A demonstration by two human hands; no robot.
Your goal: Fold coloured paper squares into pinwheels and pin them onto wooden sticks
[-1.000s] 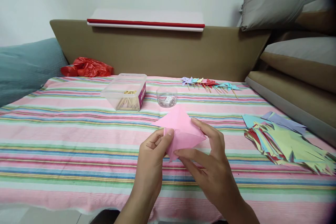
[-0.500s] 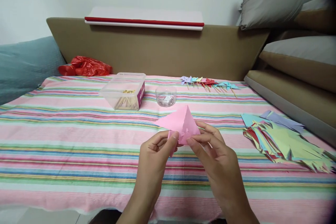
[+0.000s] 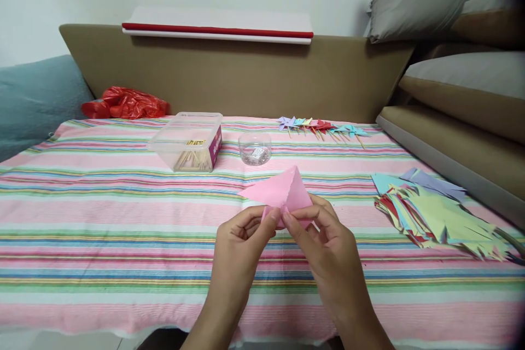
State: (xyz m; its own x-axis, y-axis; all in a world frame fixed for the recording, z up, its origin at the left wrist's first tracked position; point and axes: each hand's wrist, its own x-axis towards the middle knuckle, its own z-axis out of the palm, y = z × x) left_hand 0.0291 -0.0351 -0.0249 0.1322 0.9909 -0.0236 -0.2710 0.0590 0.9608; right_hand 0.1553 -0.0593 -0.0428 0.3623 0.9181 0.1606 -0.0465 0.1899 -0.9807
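Note:
A pink paper square with cut corners is held up over the striped cloth, its flaps folded toward the centre. My left hand pinches the lower left of the paper between thumb and fingers. My right hand pinches it from the right, and the two thumbs meet at the paper's middle. Both hands hover just above the cloth near its front edge.
A clear plastic box of wooden sticks and a small clear tub of pins stand behind the hands. Finished paper pinwheels lie at the back. A stack of cut coloured papers lies right. A red plastic bag is back left.
The right hand moved in from the paper's right corner to its centre, folding that flap inward. The paper now looks smaller and more gathered. The view has shifted slightly.

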